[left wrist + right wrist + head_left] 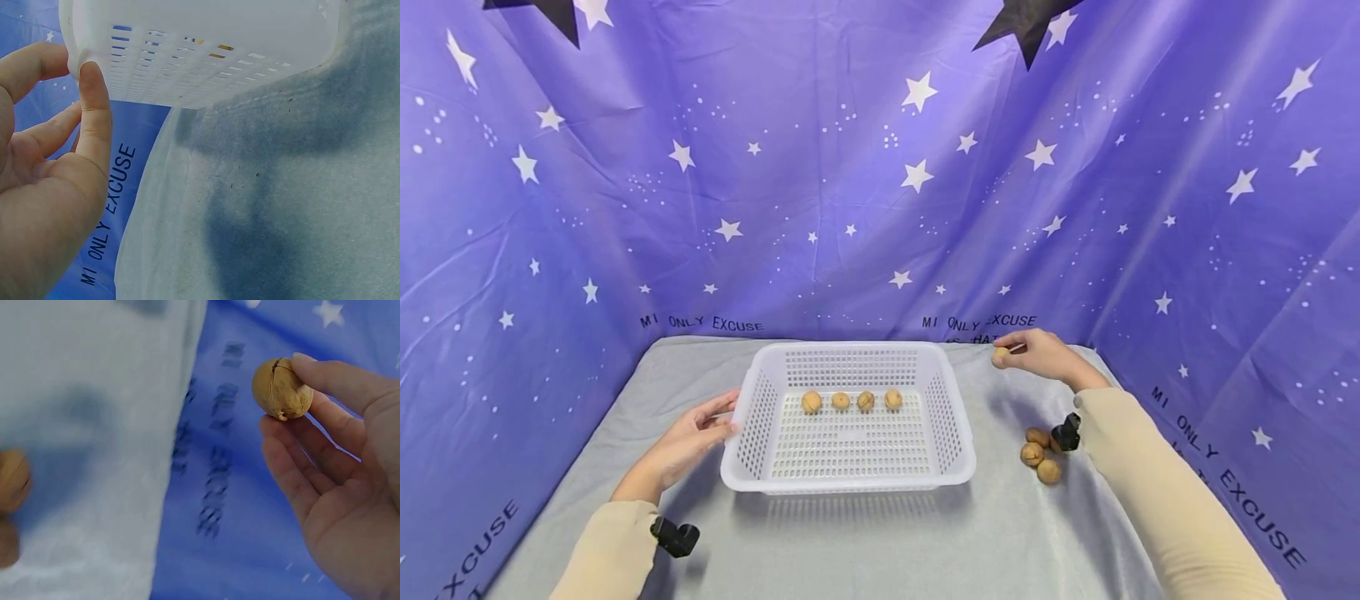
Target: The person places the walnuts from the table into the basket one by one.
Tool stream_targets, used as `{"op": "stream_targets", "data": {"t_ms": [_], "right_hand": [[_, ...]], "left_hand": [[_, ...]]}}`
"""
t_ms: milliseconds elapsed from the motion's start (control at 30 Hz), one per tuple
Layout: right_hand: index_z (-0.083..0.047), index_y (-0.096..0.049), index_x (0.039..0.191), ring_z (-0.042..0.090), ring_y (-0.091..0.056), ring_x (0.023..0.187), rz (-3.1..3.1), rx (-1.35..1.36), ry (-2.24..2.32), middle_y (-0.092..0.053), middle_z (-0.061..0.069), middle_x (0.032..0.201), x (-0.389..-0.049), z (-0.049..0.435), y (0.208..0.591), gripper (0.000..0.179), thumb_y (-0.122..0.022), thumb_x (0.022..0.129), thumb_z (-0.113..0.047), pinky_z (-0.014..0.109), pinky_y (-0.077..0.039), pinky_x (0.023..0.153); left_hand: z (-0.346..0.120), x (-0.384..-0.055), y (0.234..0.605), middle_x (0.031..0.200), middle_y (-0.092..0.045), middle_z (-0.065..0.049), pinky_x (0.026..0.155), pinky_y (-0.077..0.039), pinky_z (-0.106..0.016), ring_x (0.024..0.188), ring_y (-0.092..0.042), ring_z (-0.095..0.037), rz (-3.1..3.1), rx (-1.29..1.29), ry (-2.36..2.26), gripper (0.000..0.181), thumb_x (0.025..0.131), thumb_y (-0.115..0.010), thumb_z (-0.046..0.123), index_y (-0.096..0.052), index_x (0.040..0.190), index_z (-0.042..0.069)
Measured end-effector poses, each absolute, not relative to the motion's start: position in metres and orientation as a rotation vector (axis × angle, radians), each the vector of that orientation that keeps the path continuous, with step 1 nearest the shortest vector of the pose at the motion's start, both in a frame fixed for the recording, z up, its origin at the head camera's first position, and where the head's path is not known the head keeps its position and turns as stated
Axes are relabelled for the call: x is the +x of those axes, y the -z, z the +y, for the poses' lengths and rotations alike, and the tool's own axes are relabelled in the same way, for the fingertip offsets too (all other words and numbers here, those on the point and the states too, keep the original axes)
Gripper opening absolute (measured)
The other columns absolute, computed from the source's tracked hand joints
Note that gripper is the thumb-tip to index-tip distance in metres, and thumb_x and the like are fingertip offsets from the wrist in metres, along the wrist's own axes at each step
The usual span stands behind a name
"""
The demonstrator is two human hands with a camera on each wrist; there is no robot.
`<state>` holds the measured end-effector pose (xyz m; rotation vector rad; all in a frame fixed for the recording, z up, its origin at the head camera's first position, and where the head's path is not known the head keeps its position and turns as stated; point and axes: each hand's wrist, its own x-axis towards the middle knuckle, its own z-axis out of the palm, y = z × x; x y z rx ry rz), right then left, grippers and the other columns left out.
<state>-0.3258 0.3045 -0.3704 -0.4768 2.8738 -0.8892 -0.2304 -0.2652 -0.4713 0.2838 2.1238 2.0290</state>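
Observation:
A white perforated plastic basket (850,482) stands on the cloth-covered table, with several walnuts (866,402) in a row on its floor. At the basket's left rim, my left hand (688,440) pinches the edge between thumb and fingers, which the left wrist view shows close up. My right hand (1043,356) is raised to the right of the basket, apart from it. Between its thumb and fingertips it holds a single walnut (282,389), whose dark seam shows in the right wrist view.
Several loose walnuts (1032,454) lie in a cluster on the grey cloth (850,550) right of the basket, partly hidden by the black wrist camera (1066,433). A purple star-printed curtain (820,167) encloses the table at the back and sides.

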Motion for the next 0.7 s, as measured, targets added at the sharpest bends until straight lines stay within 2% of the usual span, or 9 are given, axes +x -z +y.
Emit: {"op": "stream_targets", "data": {"t_ms": [133, 367, 700], "right_hand": [[-0.005, -0.067, 0.13, 0.027, -0.064, 0.106, 2.863, -0.568, 0.897, -0.069, 0.012, 0.118, -0.329, 0.274, 0.357, 0.049, -0.073, 0.092, -0.036, 0.046, -0.052, 0.091], [-0.004, -0.068, 0.128, 0.027, -0.066, 0.105, 2.811, -0.719, 0.914, -0.071, 0.011, 0.117, -0.331, 0.218, 0.347, 0.042, -0.075, 0.092, -0.025, 0.045, -0.052, 0.091], [-0.009, -0.069, 0.125, 0.017, -0.067, 0.101, 2.679, -0.824, 0.896, -0.072, 0.001, 0.11, -0.333, 0.141, 0.361, 0.041, -0.077, 0.089, -0.027, 0.038, -0.053, 0.092]], "left_hand": [[-0.265, -0.231, 0.471, 0.147, -0.035, -0.031, 0.09, -0.051, -0.024, 0.106, -0.058, -0.011, 2.131, 0.28, -2.028, 0.073, 0.093, -0.063, -0.002, -0.024, 0.154, -0.008], [-0.264, -0.231, 0.471, 0.147, -0.035, -0.031, 0.089, -0.051, -0.023, 0.106, -0.058, -0.011, 2.141, 0.277, -2.023, 0.073, 0.093, -0.064, -0.002, -0.025, 0.154, -0.008], [-0.265, -0.231, 0.472, 0.147, -0.036, -0.031, 0.089, -0.05, -0.022, 0.106, -0.058, -0.01, 2.151, 0.266, -2.024, 0.073, 0.093, -0.065, -0.001, -0.026, 0.154, -0.008]]}}
